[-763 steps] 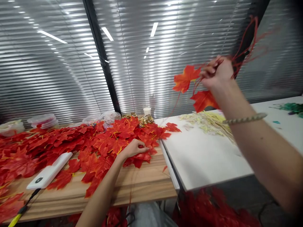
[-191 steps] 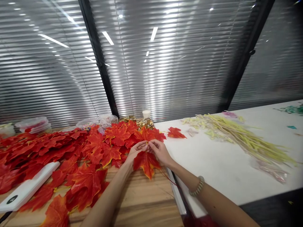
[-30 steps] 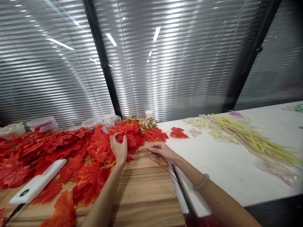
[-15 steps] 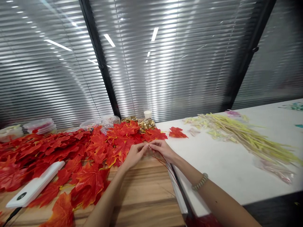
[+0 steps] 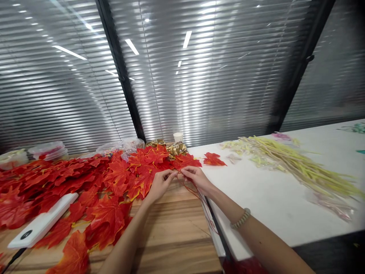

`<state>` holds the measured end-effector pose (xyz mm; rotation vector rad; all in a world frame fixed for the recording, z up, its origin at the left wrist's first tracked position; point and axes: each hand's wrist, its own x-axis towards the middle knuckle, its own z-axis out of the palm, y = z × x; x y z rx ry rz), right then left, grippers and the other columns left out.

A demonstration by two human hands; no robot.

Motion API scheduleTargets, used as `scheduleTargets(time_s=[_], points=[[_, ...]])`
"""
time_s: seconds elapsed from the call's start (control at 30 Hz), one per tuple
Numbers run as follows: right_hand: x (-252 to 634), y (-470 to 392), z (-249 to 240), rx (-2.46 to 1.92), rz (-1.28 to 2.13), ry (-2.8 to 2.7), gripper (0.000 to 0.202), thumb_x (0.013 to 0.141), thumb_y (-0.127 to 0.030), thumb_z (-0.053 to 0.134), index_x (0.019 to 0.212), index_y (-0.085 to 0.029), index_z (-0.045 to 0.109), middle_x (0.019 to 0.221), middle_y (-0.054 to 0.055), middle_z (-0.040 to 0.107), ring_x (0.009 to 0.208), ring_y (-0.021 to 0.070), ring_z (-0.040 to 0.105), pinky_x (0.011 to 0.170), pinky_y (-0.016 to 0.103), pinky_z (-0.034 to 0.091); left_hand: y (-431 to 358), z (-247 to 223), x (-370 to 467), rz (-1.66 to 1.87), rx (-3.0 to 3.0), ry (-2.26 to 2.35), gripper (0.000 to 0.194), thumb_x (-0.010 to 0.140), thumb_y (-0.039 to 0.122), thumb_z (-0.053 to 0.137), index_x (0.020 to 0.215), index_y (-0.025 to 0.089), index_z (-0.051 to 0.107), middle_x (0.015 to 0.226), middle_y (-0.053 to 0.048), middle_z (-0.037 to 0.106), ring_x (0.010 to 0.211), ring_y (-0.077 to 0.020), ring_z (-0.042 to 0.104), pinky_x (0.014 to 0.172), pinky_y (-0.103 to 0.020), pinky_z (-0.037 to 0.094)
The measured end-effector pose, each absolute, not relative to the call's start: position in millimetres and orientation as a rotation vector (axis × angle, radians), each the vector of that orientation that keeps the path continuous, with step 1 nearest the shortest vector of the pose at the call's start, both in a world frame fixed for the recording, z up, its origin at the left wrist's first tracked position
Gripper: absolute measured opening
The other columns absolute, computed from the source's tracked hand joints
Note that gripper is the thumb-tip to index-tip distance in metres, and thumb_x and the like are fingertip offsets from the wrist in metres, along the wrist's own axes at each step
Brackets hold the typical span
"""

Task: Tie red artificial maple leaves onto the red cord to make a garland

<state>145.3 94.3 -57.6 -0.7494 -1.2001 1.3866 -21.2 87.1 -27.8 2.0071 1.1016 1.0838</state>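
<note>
A thin red cord [image 5: 194, 193] runs between my two hands and trails down over the table's right edge, its lower part hanging in loose loops. My left hand [image 5: 162, 185] pinches it between thumb and forefinger. Just to the right, my right hand [image 5: 199, 180] grips the same cord in a pinch, with a small gap between the fingertips. Both hands hover over the wooden table [image 5: 171, 228]. Right behind them lies a heap of red artificial maple leaves [image 5: 151, 156]. A beaded bracelet [image 5: 241, 219] circles my right wrist.
A white power bank [image 5: 42, 220] with a black cable rests among the leaves at left. Clear plastic tubs [image 5: 48, 150], gold wrappers [image 5: 177, 149] and a paper cup [image 5: 178, 137] stand behind. Yellow stems [image 5: 296, 163] lie on the white table [image 5: 256, 209], near a single leaf [image 5: 213, 159].
My hands have moved slightly apart, and the cord now shows between the fingertips. Its hanging part has shifted and loops more widely.
</note>
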Motion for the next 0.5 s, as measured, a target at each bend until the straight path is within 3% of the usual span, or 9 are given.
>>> scheduleTargets(time_s=[0.5], points=[[147.0, 96.1, -58.2, -0.76, 1.415, -1.156, 0.031, 0.064, -0.044, 0.068, 0.073, -0.014, 0.063, 0.068, 0.0, 0.059, 0.052, 0.0064, 0.045, 0.054, 0.023, 0.035, 91.0, -28.7, -24.9, 1.27, 2.053, 1.2, 0.03, 0.079, 0.04, 0.051, 0.069, 0.016, 0.065, 0.061, 0.0, 0.061, 0.055, -0.0126, 0.048, 0.052, -0.021, 0.033]])
